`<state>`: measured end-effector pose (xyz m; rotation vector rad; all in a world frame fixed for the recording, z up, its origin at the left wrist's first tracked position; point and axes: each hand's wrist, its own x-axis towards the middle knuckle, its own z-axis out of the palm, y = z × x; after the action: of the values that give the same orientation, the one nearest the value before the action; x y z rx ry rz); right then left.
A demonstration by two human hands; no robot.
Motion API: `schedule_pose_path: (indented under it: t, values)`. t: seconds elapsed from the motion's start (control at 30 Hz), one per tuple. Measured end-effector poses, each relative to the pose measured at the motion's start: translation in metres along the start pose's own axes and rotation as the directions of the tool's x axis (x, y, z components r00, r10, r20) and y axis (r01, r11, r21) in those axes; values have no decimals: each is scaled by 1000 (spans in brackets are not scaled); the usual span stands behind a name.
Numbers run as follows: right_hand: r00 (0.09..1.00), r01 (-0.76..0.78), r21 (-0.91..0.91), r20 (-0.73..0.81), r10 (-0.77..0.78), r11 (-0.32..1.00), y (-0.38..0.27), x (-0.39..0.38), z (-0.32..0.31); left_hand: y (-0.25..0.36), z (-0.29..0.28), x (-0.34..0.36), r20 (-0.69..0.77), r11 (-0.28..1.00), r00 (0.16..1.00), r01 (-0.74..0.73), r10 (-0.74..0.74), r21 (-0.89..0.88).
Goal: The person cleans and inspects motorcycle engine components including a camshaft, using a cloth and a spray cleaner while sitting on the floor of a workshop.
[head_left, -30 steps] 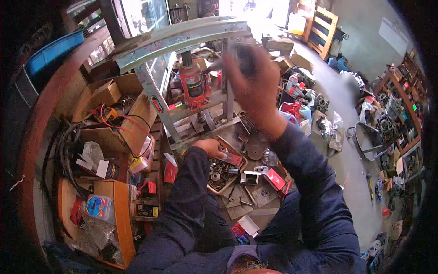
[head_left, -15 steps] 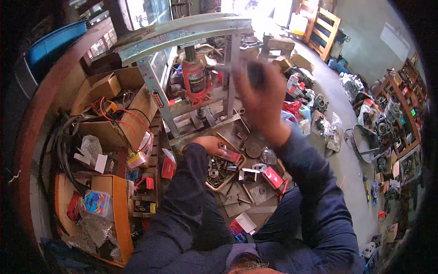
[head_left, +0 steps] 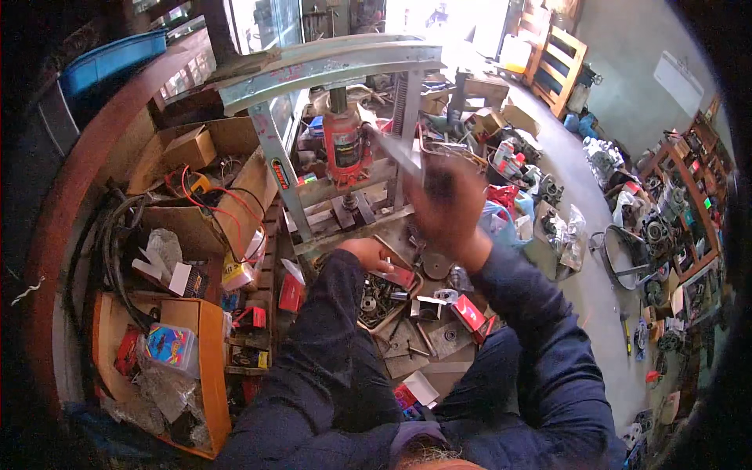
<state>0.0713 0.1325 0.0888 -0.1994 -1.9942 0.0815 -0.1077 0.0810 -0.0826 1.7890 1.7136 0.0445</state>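
Note:
A red bottle jack [head_left: 342, 147] stands upright in a grey steel press frame [head_left: 337, 69]. Its metal jack handle [head_left: 398, 153] slants down toward me on the right. My right hand [head_left: 450, 204], smeared by motion, is closed around the handle's near end. At the foot of the press, my left hand [head_left: 366, 254] has its fingers curled. A red piece [head_left: 401, 277] lies against its fingertips; what the hand holds is hidden. Under the jack, a metal part [head_left: 350, 205] sits on the press bed. A tray of metal parts [head_left: 363, 319] lies just below my left hand.
Small opened boxes, among them a red and white box [head_left: 468, 312], lie between my knees. Cardboard boxes [head_left: 182, 219] with cables crowd the left side. Loose machine parts [head_left: 674, 196] and a round metal pan [head_left: 621, 257] line the floor at right.
My right hand has pushed the jack handle downward, from nearly level to slanting. My left hand stays by the press base. The whole view has shifted slightly.

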Motion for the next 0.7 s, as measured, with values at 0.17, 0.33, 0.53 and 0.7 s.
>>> schedule_pose_path:
  t: [0.17, 0.33, 0.53, 0.7]
  values:
    - [826, 345, 272, 368, -428, 899, 15, -107, 10, 3, -4, 7, 0, 992, 997, 80, -81, 96]
    - [961, -147, 320, -180, 212, 936, -15, 75, 3, -1, 1, -7, -13, 1000, 1000, 25, -24, 5]
    - [753, 193, -122, 654, -67, 974, -2, -79, 11, -32, 16, 22, -19, 999, 1000, 3, -4, -53]
    - [942, 176, 191, 252, -222, 966, 11, -57, 4, 6, -4, 4, -65, 999, 997, 46, -45, 11]
